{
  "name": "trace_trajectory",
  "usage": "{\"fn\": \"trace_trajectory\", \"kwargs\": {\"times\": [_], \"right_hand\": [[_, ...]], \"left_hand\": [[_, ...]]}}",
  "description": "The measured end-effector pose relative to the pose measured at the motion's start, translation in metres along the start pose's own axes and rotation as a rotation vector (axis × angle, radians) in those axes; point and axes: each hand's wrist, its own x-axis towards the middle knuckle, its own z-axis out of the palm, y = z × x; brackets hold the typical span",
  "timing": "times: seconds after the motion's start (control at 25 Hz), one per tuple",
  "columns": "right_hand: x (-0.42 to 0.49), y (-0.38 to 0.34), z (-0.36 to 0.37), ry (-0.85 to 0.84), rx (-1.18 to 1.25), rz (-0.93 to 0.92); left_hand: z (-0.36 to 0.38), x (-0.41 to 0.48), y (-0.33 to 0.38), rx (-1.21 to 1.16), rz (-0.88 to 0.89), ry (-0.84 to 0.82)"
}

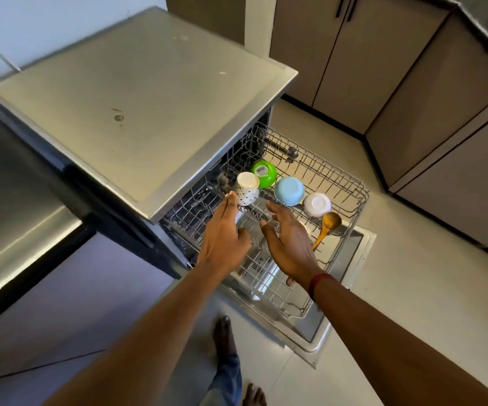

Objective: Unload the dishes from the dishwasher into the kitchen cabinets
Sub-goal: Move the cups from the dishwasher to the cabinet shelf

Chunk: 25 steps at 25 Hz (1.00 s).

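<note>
The dishwasher's wire rack (351, 197) is pulled out over the lowered door (339, 276). Upside down in it stand a white dotted cup (247, 189), a green bowl (264, 172), a light blue bowl (289, 191) and a small white bowl (317, 204). A wooden spoon (326, 228) lies at the rack's right. My left hand (225, 238) is open, its fingertips almost at the dotted cup. My right hand (291, 244) is open, fingers spread, just below the blue bowl. Neither hand holds anything.
The dishwasher's grey top (137, 92) juts over the rack's left part. A steel counter (11, 206) lies to the left. Brown cabinet doors (354, 54) run along the back and right. My bare feet (225, 335) stand on the pale tiled floor (412, 288) beside the door.
</note>
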Motion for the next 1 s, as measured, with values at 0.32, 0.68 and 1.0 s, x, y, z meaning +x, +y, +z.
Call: {"fn": "trace_trajectory", "kwargs": {"times": [0.32,0.68,1.0], "right_hand": [[0.097,0.057,0.056,-0.071,-0.079,0.133],[0.188,0.097,0.086,-0.217,-0.179,0.233],[0.245,0.125,0.121,-0.343,-0.273,0.198]], "left_hand": [[0.038,0.108,-0.056,-0.046,-0.1,0.002],[0.062,0.148,-0.098,0.014,-0.202,-0.018],[0.081,0.157,-0.126,0.036,-0.313,0.059]]}}
